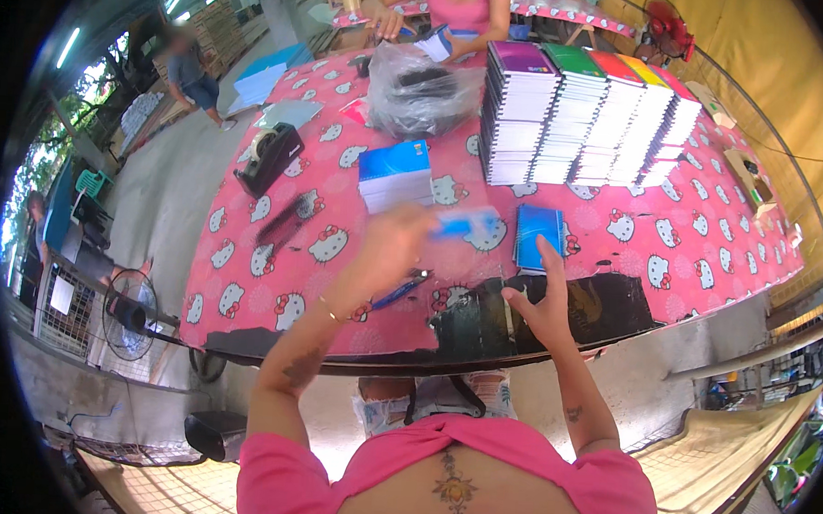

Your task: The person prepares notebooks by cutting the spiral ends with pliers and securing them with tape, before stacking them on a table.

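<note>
My left hand (400,245) is raised over the near middle of the table and smeared by motion. Its fingers are closed on a flat blue item (468,225), too blurred to name, which sticks out to the right. My right hand (545,304) holds nothing, its thumb and forefinger spread. The forefinger reaches the lower edge of a small stack of blue spiral notebooks (538,233). A taller stack of blue-covered notebooks (395,169) stands just beyond my left hand. Below that hand, a dark blue pen-like object (399,291) lies on the pink patterned tablecloth (328,244).
Tall piles of spiral notebooks (569,117) with purple, green, red, yellow and pink covers stand far right. A clear plastic bag (418,97) sits beyond the blue stack. At left is a black tape dispenser (269,159). Across the table, a person (454,11) handles a blue item.
</note>
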The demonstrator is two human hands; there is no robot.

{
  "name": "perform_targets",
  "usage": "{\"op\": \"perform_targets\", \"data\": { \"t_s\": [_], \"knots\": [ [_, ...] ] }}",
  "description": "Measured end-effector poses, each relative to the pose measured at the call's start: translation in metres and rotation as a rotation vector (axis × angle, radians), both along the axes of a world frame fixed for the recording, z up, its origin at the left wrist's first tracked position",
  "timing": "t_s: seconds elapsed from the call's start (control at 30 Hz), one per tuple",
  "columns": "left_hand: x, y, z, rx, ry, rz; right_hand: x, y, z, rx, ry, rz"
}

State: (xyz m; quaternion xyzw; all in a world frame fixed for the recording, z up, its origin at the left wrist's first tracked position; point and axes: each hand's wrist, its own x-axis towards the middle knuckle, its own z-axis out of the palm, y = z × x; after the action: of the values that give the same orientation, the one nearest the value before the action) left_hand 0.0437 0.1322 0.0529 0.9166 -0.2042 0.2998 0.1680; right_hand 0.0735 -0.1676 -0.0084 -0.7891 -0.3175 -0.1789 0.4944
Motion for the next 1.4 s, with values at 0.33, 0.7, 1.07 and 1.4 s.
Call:
{"op": "perform_targets", "data": {
  "t_s": [0.33,0.7,1.07,1.4],
  "knots": [
    [-0.057,-0.106,-0.094,-0.448,0.132,0.161,-0.015,0.015,-0.043,0.175,0.408,0.357],
    [-0.042,0.204,-0.109,0.2,0.098,0.985,-0.011,0.013,-0.018,0.163,0.69,0.339],
    [-0.048,0.192,-0.103,0.184,-0.044,0.893,-0.007,0.015,-0.017,0.139,0.696,0.403],
    [-0.068,0.014,-0.044,-0.545,0.209,0.241,-0.003,0.014,-0.023,0.107,0.672,0.423]
  ]
}}
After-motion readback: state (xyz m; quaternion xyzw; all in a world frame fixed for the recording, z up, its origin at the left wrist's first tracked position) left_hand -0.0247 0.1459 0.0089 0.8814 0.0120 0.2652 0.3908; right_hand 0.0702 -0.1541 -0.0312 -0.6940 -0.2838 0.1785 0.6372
